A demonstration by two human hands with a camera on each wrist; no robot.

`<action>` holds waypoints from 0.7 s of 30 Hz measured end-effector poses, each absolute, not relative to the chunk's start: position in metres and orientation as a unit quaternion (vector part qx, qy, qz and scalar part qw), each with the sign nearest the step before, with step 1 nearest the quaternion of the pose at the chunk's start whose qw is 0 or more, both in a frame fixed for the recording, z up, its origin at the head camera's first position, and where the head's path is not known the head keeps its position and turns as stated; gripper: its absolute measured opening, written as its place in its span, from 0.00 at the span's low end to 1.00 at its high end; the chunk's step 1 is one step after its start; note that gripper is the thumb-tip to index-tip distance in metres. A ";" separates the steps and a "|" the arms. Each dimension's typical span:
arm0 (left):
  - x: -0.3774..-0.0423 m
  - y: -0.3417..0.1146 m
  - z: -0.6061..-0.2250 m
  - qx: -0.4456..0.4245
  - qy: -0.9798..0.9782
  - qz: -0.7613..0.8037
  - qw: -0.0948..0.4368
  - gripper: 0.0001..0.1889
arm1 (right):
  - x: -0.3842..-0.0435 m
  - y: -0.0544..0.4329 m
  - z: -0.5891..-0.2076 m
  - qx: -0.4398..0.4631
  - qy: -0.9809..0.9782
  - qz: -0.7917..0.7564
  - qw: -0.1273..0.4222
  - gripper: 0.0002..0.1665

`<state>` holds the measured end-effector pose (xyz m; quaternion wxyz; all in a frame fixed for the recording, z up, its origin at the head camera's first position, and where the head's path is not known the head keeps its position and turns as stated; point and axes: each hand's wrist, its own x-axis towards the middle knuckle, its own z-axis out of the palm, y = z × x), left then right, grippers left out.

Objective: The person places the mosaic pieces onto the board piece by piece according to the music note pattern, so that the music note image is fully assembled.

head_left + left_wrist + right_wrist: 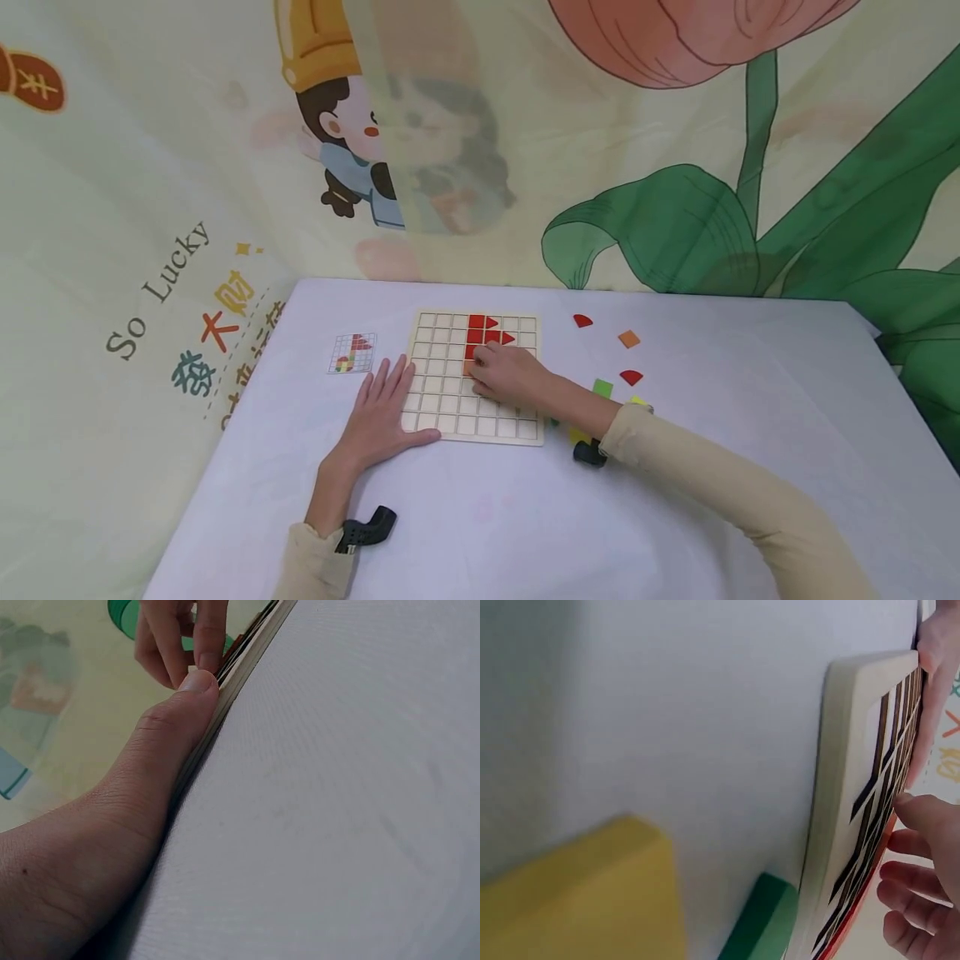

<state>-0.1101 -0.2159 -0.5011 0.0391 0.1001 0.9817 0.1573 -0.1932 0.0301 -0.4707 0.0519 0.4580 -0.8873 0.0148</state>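
A pale wooden grid board [438, 405] lies on the white table. My left hand [378, 421] rests along its left side with fingers spread, the thumb at the near edge; in the left wrist view that thumb [161, 739] lies along the board's rim. Over the middle of the grid, my right hand [513, 375] pinches an orange square tile [468, 367] at a cell just below the red squares [475, 336]. Red triangles [492, 322] fill cells beside those squares. The curled right fingers [911, 881] show close over the board in the right wrist view.
Left of the board lies a small pattern card [352, 353]. Right of it are loose red quarter-circles [582, 320], an orange square [628, 338], a light green piece [602, 388], a yellow piece [592, 900] and a dark green piece [761, 919]. A printed cloth hangs behind.
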 end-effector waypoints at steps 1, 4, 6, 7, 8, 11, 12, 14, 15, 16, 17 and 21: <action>-0.110 -0.216 -0.501 0.101 0.982 0.157 0.039 0.61 | -0.192 0.031 -0.471 0.467 -0.883 -0.003 0.058 0.13; -0.110 -0.215 -0.502 0.103 0.982 0.155 0.039 0.61 | -0.190 0.035 -0.471 0.484 -0.872 -0.039 0.067 0.17; -0.110 -0.215 -0.501 0.103 0.982 0.153 0.040 0.61 | -0.189 0.038 -0.471 0.492 -0.867 -0.049 0.069 0.22; -0.110 -0.215 -0.501 0.104 0.982 0.153 0.039 0.61 | -0.189 0.039 -0.472 0.496 -0.864 -0.053 0.071 0.25; -0.110 -0.215 -0.500 0.104 0.982 0.154 0.037 0.61 | -0.189 0.039 -0.471 0.500 -0.861 -0.056 0.075 0.28; -0.109 -0.215 -0.499 0.105 0.982 0.156 0.033 0.61 | -0.188 0.041 -0.471 0.507 -0.856 -0.057 0.082 0.34; -0.109 -0.215 -0.499 0.105 0.982 0.155 0.031 0.61 | -0.187 0.041 -0.470 0.509 -0.856 -0.054 0.079 0.35; -0.108 -0.215 -0.499 0.105 0.982 0.154 0.029 0.61 | -0.184 0.041 -0.469 0.515 -0.853 -0.049 0.069 0.37; -0.108 -0.215 -0.499 0.105 0.982 0.153 0.029 0.61 | -0.182 0.042 -0.469 0.518 -0.852 -0.046 0.059 0.37; -0.108 -0.216 -0.499 0.105 0.982 0.153 0.028 0.61 | -0.179 0.042 -0.468 0.523 -0.850 -0.040 0.050 0.38; -0.108 -0.216 -0.500 0.106 0.983 0.150 0.025 0.60 | -0.176 0.042 -0.469 0.528 -0.847 -0.036 0.038 0.38; -0.108 -0.217 -0.499 0.108 0.982 0.151 0.021 0.61 | -0.161 0.049 -0.468 0.537 -0.843 -0.002 0.000 0.37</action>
